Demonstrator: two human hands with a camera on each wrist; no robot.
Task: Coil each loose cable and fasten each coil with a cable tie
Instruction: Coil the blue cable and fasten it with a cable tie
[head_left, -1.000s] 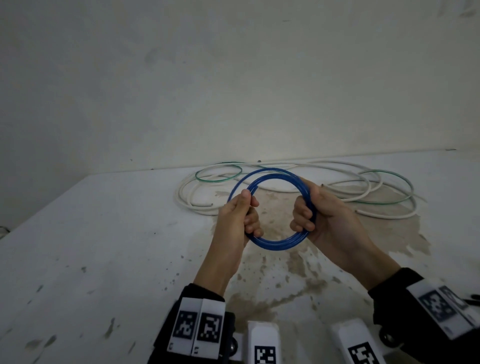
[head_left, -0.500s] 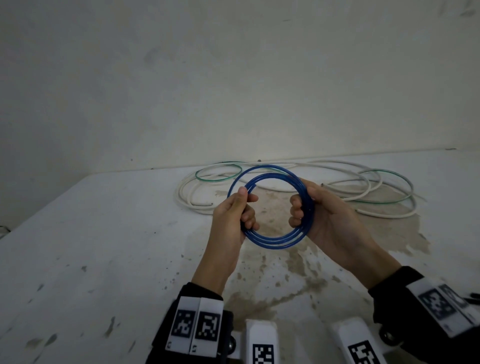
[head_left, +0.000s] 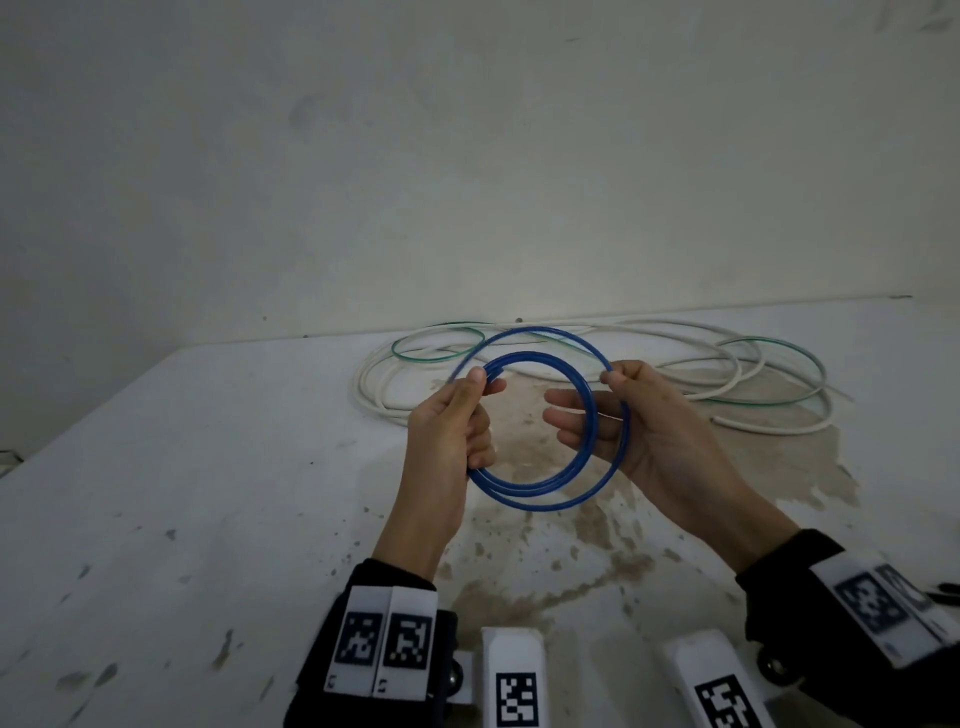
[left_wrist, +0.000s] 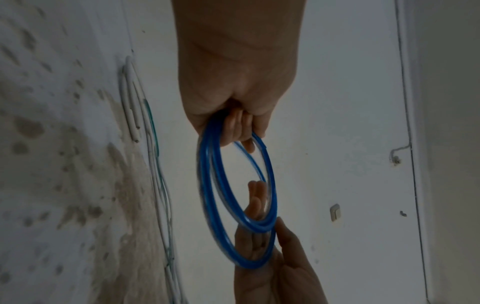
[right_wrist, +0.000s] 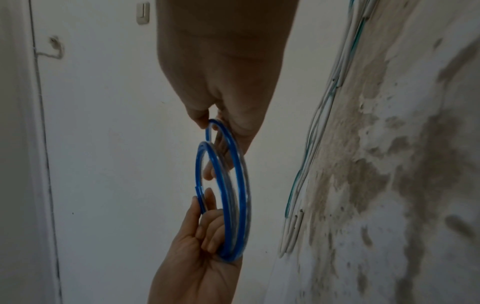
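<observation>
The thin blue plastic cable coil (head_left: 540, 421) hangs above the desk's (head_left: 208, 493) middle. Left hand (head_left: 452, 431) grips it; right hand (head_left: 639, 421) thumb-pinches the sprung outer loop. Gather loops flush before tying.

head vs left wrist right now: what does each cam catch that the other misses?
Only head: the whole spread of loose white cable and green cable on the table, plus both tagged wrist bands.

Only left wrist: a wall switch and a door-frame edge, and a cut end of the coil by the left hand's fingers.

Both: the blue cable coil held up between the left hand and right hand, turns splayed, no cable tie visible on it.
</observation>
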